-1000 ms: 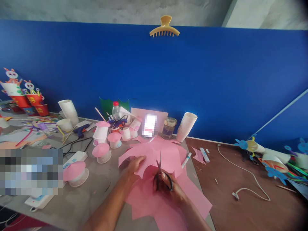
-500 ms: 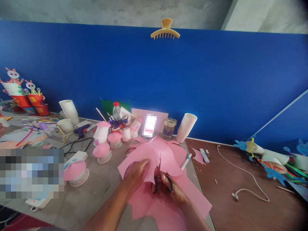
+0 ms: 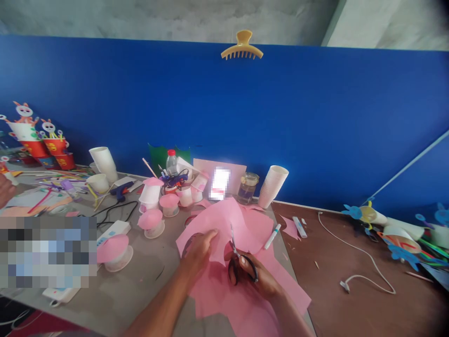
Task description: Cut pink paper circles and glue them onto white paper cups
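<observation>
My left hand (image 3: 199, 250) pinches the left part of a pink paper sheet (image 3: 206, 223), thumb on top and fingers beneath. A pair of black-handled scissors (image 3: 234, 248) is in my right hand (image 3: 257, 276), with fingers through the handle loops. The blades point away from me and lie against the cut edge of the sheet. More pink paper (image 3: 213, 297) is spread on the table under both hands. To the right of the sheet lies a white marker (image 3: 272, 236).
Small cups with pink paper tops (image 3: 150, 222) stand at left, near a power strip (image 3: 63, 292) and a glue gun (image 3: 122, 189). Behind the paper are a glass jar (image 3: 247, 188) and stacked paper cups (image 3: 273, 186). A white cable (image 3: 368, 257) crosses the brown tabletop. Another person's hand (image 3: 6, 191) shows at far left.
My right hand has shifted slightly right with the scissors, and the blades now look wider apart from the handles' turn. My left hand keeps its hold. The view has moved slightly.
</observation>
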Tool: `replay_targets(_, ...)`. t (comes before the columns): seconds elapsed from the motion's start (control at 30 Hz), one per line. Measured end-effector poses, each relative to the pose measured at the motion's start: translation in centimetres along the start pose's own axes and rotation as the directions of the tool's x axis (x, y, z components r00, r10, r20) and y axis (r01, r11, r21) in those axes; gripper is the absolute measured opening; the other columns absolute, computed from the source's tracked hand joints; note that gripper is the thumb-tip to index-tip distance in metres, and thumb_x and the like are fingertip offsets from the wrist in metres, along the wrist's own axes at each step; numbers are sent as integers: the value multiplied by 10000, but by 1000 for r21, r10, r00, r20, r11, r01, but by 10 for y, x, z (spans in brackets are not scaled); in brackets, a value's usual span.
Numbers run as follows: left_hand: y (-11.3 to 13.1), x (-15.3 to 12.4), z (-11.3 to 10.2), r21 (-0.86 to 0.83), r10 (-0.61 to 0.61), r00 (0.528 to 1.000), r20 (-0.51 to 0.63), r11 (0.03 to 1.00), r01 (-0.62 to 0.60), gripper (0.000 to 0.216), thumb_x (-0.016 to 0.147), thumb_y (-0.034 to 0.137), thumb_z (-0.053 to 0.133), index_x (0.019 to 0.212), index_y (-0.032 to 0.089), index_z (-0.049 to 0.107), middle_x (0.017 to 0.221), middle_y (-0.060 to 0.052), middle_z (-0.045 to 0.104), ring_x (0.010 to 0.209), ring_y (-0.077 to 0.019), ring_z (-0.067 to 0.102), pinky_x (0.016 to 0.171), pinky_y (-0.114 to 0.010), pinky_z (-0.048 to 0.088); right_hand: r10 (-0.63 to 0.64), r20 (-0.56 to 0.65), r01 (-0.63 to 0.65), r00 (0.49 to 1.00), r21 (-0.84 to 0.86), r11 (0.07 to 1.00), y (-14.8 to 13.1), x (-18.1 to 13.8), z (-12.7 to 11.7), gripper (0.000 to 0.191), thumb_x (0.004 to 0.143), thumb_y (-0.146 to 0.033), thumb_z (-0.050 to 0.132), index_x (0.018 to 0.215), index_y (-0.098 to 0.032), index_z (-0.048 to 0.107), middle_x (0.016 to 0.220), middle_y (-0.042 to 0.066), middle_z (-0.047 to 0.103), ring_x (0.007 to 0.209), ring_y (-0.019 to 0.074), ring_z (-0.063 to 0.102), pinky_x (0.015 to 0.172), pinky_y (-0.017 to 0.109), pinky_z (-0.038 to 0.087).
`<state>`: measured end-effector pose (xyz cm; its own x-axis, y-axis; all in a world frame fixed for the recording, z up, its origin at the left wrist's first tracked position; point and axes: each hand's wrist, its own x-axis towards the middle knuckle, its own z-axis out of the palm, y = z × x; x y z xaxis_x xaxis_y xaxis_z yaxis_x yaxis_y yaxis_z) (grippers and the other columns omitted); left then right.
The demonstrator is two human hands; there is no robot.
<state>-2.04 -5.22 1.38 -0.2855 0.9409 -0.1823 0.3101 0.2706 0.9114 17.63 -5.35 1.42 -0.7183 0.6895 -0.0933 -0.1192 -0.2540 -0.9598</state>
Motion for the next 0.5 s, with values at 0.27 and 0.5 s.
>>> replay_targets(0.27,0,0,0,2,-2,1000,9,1000,2,307,799,437,492,568,237,532,490,14,442,580,-184,491,565,-286,381,-37,3,37,999,4,999,4,2,0,551,803,-644,531,993,-128,566,635,47,622,537,127,494,517,241,265)
replay_targets(0.5,-5,7,-9,-18,67,998,-17,998,-68,120,785,309,632,876,232,647,881,-26,661,976,-230,577,832,-284,459,-40,96,40,995,4,999,-11,-8,-11,604,732,-662,592,1021,-132,583,707,72,639,523,111,408,529,253,255)
